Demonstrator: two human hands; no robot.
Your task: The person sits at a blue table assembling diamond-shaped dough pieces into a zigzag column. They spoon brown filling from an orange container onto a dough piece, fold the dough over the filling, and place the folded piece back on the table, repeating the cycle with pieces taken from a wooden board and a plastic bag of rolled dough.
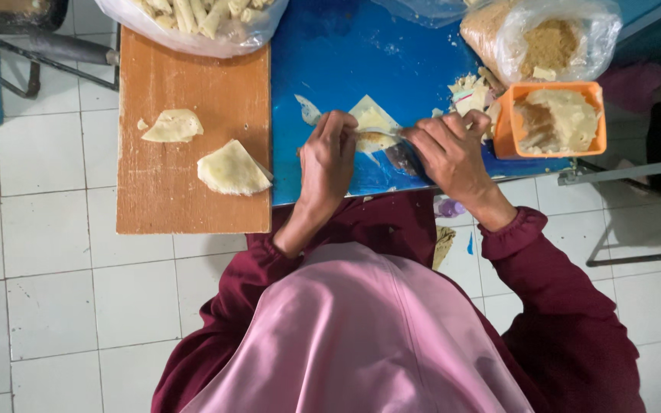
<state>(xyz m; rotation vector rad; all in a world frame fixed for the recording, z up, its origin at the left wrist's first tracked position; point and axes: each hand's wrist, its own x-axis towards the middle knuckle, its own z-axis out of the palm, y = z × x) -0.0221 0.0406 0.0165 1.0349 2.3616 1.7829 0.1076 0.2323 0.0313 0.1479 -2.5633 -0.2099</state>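
A pale, thin triangular pastry wrapper (374, 122) is laid flat on the blue worktop (330, 53), close to its near edge, with one corner pointed away from the person and the long side turned toward the body. A small heap of brownish filling (377, 140) is seen on its near part. The wrapper is flanked by both hands: the left hand (327, 157) is curled at its left edge, and the right hand (448, 149) is closed over its right edge, with a slim light-coloured utensil (380, 132) pinched in the fingers and laid across the filling, its long axis running left to right. The exact grip of the left hand cannot be told.

To the left, a wooden board (193, 138) is set beside the blue surface, and two folded pale pieces (231, 168) (172, 126) are laid on it, well apart from the hands. At the far edge of the board a clear plastic bag of finished pale rolls (193, 19) is partly cut off by the frame. To the right, just beside the right hand, an orange rectangular tub (508, 126) is filled with stacked pale wrappers. Behind it, a clear plastic bag of brown crumbs (545, 38) is stood. Scraps of dough (468, 92) are scattered between the tub and the wrapper. White floor tiles (47, 268) are seen below.
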